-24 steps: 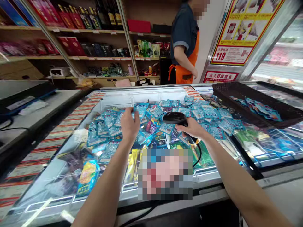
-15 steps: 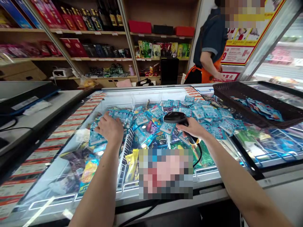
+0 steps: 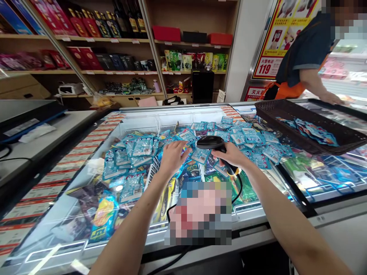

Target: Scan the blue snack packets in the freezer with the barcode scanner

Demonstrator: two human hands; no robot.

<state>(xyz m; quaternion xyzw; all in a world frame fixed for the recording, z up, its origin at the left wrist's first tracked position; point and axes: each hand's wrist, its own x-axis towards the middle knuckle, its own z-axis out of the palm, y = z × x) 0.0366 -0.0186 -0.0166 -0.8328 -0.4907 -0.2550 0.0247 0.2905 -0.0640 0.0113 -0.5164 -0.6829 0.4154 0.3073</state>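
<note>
A black handheld barcode scanner (image 3: 210, 142) is wrapped in my right hand (image 3: 231, 154), its head pointing left over the blue packets and its cable hanging below. My left hand (image 3: 174, 156) hovers just left of the scanner, palm down, fingers stretched and thumb apart, nothing seen in it. Beneath and beyond it lie flat blue packets. One pile of blue packets (image 3: 142, 147) is on the left of the glass freezer top (image 3: 71, 183), and another pile of packets (image 3: 252, 134) spreads to the right. Some packets show barcodes.
A dark brown basket (image 3: 263, 110) with several packets stands at the right. Yellow-wrapped goods and a wire divider (image 3: 153, 170) show through the glass. Behind are stocked shelves (image 3: 106, 71). A co-worker (image 3: 301, 72) in an orange apron leans at the far right.
My left hand has moved right, from the left packet pile to beside the scanner, leaving that pile uncovered. The scanner has barely moved. The co-worker has shifted right and leans forward.
</note>
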